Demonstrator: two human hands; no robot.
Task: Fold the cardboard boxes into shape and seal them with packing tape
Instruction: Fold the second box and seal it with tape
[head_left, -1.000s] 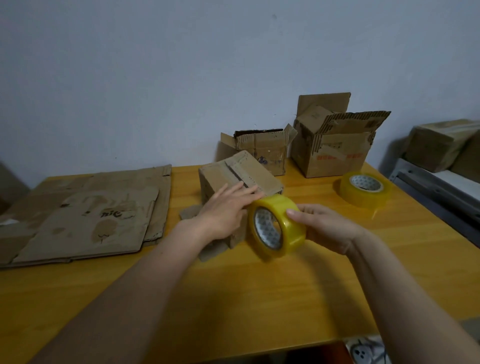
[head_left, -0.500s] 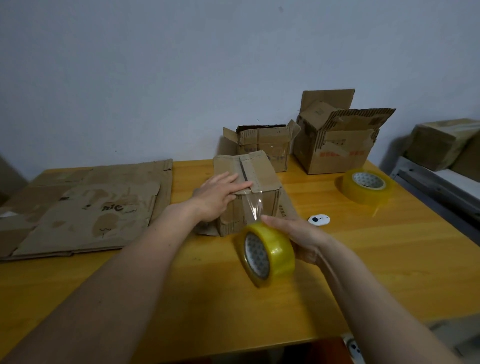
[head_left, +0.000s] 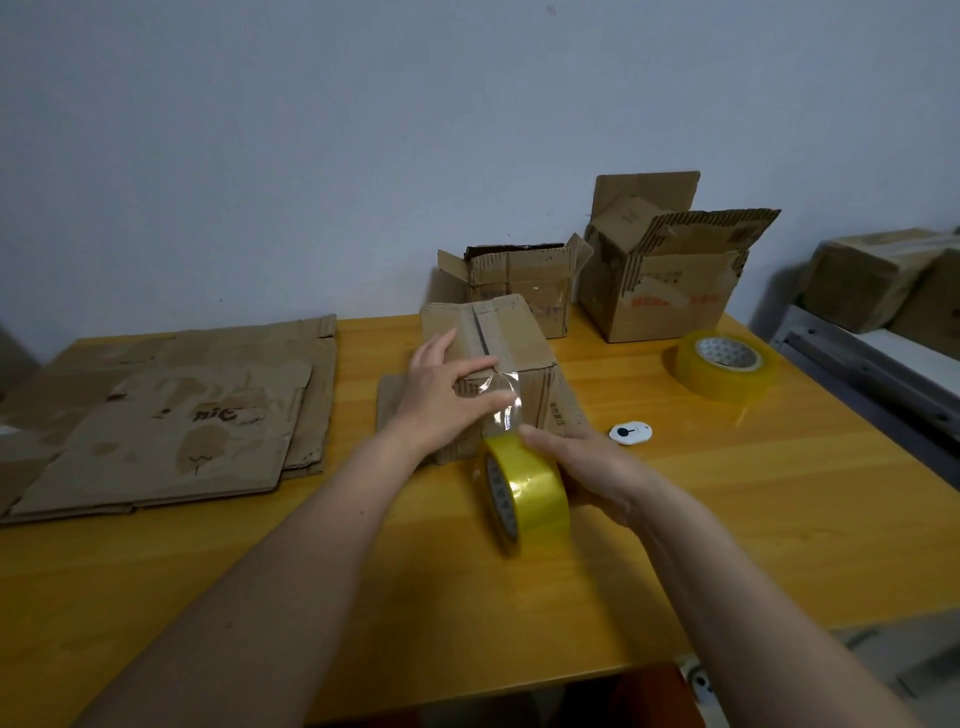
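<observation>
Since half a second ago, the left hand (head_left: 441, 400) has slid from the box top toward its near edge, and the tape roll (head_left: 524, 493) stands slightly closer to the box (head_left: 498, 364).

That box sits closed in the middle of the yellow wooden table (head_left: 727, 519), its 2 top flaps meeting at a dark seam. A clear strip of tape (head_left: 501, 405) runs from the roll up over the near top edge of the box. The left hand rests against the near left part of the box, fingers curved and spread, fingertips on the strip at the edge; whether it pinches the strip or only presses it, I cannot tell. The right hand (head_left: 587, 467) grips the roll from the right side, with a fingertip lying over its top, and holds it on edge just in front of the box.

Flattened cardboard sheets (head_left: 171, 415) lie stacked at the left of the table. 2 open boxes stand at the back by the wall: a smaller one (head_left: 519, 280) and a taller one (head_left: 670, 291) with torn flaps. A second tape roll (head_left: 724, 364) lies flat at the right, and a small white disc (head_left: 630, 432) lies between it and the hands.
</observation>
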